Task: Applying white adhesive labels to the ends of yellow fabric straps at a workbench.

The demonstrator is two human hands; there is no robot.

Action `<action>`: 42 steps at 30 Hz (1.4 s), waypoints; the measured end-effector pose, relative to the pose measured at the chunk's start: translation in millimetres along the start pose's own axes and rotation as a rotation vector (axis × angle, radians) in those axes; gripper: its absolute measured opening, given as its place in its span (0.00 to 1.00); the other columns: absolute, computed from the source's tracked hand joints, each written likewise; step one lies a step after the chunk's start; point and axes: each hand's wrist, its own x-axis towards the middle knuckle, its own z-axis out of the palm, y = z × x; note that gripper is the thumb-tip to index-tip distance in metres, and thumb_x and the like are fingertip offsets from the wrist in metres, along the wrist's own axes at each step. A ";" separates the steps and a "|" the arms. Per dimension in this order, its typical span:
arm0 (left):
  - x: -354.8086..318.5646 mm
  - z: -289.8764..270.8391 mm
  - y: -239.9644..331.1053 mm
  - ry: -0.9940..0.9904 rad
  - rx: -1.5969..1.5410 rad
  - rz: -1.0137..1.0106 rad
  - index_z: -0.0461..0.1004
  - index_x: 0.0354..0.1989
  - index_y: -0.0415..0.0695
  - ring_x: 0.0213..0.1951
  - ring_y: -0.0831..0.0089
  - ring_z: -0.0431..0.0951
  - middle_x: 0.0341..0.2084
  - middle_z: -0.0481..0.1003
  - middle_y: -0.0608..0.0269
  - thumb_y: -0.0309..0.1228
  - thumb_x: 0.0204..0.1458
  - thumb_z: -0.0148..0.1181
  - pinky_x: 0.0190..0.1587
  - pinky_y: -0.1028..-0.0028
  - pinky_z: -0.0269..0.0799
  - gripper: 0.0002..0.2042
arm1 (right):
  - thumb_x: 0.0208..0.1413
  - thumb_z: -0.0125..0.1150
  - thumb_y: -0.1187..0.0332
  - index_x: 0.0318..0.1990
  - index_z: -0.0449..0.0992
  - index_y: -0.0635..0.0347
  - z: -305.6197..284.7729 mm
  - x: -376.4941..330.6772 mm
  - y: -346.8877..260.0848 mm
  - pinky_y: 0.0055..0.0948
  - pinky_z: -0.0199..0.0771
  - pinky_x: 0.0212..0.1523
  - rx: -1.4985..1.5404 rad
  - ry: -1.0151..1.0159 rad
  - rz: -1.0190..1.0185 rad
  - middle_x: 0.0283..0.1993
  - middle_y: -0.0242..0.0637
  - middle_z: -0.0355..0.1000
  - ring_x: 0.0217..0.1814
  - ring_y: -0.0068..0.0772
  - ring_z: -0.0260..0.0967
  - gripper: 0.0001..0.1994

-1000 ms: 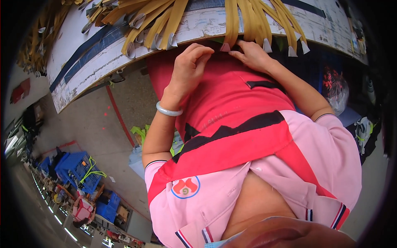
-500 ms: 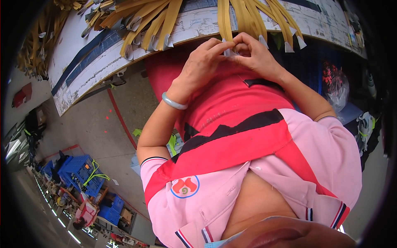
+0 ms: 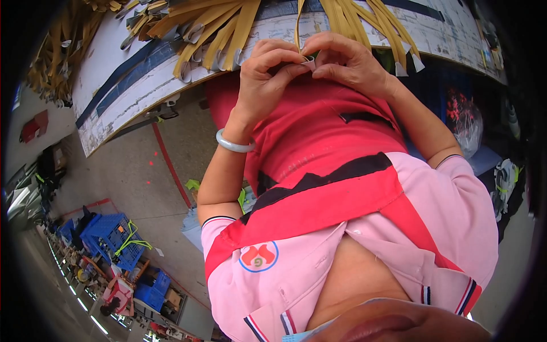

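Over the table's front edge, both my hands pinch the pale end piece [image 3: 309, 62] of a mustard-yellow strip [image 3: 298, 25], which looks like a zipper tape. My left hand [image 3: 268, 71], with a pale bangle on its wrist, grips the piece from the left, thumb and forefinger pressed together. My right hand [image 3: 347, 62] has its fingers curled at the other side of the same end. The end piece is bent and partly hidden by my fingertips. More mustard strips [image 3: 342, 20] with whitish ends lie on the table right behind my hands.
The worn white table [image 3: 131, 108] runs across the top, with a bundle of mustard strips [image 3: 228, 28] at left and another hanging bunch [image 3: 57, 62] beyond. Blue crates [image 3: 117, 233] stand on the floor at lower left, near another person [image 3: 117, 296]. A clear bag [image 3: 467, 128] hangs at right.
The strip's end has come nearer to me, and its tape now stands as a narrow edge-on line. My hands have drawn slightly apart, and the left has shifted left.
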 end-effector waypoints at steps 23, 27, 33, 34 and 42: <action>8.6 29.2 -7.1 0.318 -0.170 -0.134 0.75 0.42 0.39 0.28 0.79 0.79 0.28 0.73 0.66 0.17 0.56 0.59 0.28 0.81 0.74 0.07 | 0.59 0.61 0.75 0.41 0.73 0.65 -3.5 41.3 26.6 0.19 0.72 0.32 -0.664 0.319 -0.212 0.31 0.28 0.69 0.32 0.18 0.70 0.05; 18.9 5.4 -0.2 0.267 -0.404 -0.262 0.75 0.44 0.37 0.29 0.80 0.79 0.43 0.72 0.60 0.18 0.55 0.60 0.27 0.80 0.78 0.09 | 0.63 0.58 0.77 0.45 0.74 0.65 -1.8 42.8 18.5 0.16 0.72 0.39 -0.244 0.172 -0.120 0.34 0.29 0.70 0.38 0.16 0.71 0.05; 12.5 -13.5 -14.8 0.017 -0.177 -0.367 0.78 0.32 0.39 0.24 0.81 0.73 0.24 0.73 0.67 0.19 0.51 0.66 0.24 0.79 0.68 0.03 | 0.64 0.60 0.57 0.35 0.74 0.60 4.5 37.5 5.9 0.16 0.69 0.25 0.102 0.240 0.112 0.26 0.30 0.71 0.24 0.16 0.69 0.14; 11.5 -11.7 -16.4 0.031 -0.116 -0.295 0.77 0.29 0.39 0.22 0.79 0.71 0.19 0.71 0.67 0.19 0.50 0.67 0.24 0.78 0.65 0.04 | 0.64 0.60 0.57 0.35 0.74 0.60 3.2 39.0 1.3 0.16 0.69 0.25 0.102 0.237 0.113 0.26 0.30 0.71 0.24 0.16 0.69 0.14; 14.4 -11.7 0.9 0.189 0.008 -0.061 0.72 0.25 0.37 0.22 0.74 0.70 0.20 0.70 0.62 0.19 0.49 0.67 0.25 0.76 0.65 0.08 | 0.66 0.57 0.55 0.32 0.71 0.54 -24.6 45.1 10.2 0.14 0.59 0.23 -0.120 0.074 0.225 0.22 0.21 0.63 0.22 0.11 0.60 0.15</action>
